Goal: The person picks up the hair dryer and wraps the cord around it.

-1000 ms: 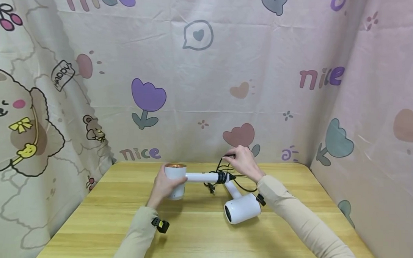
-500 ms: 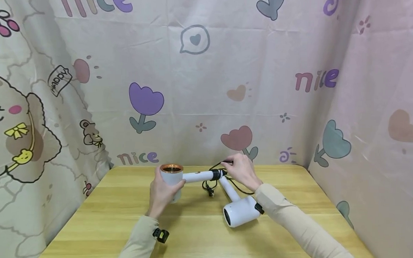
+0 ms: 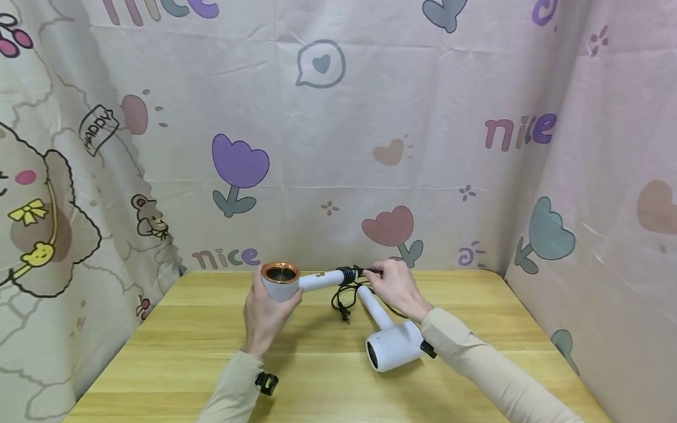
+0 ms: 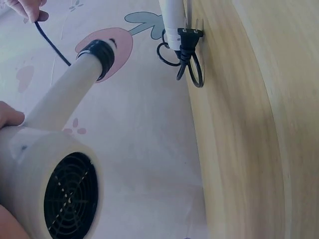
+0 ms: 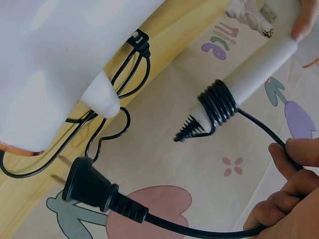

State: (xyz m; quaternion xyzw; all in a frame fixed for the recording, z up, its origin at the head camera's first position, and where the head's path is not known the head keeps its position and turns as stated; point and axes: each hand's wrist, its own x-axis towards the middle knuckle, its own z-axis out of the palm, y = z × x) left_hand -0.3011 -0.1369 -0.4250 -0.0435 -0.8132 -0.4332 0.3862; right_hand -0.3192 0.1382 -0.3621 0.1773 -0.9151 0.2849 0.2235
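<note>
Lying nearest on the wooden table (image 3: 310, 391) is a white hair dryer (image 3: 395, 350). Beyond it to the left, the left hand (image 3: 267, 318) grips a second dryer (image 3: 282, 292), fingers curled; behind the lying one, the right hand (image 3: 398, 289) pinches the second dryer's black cord (image 5: 218, 102), before a patterned curtain (image 3: 341, 143).

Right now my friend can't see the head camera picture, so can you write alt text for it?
A person's left hand grips a white hair dryer above a wooden table while the right hand pinches its black cord, partly coiled round the handle. A second white hair dryer lies on the table, before a flower-printed cloth.
</note>
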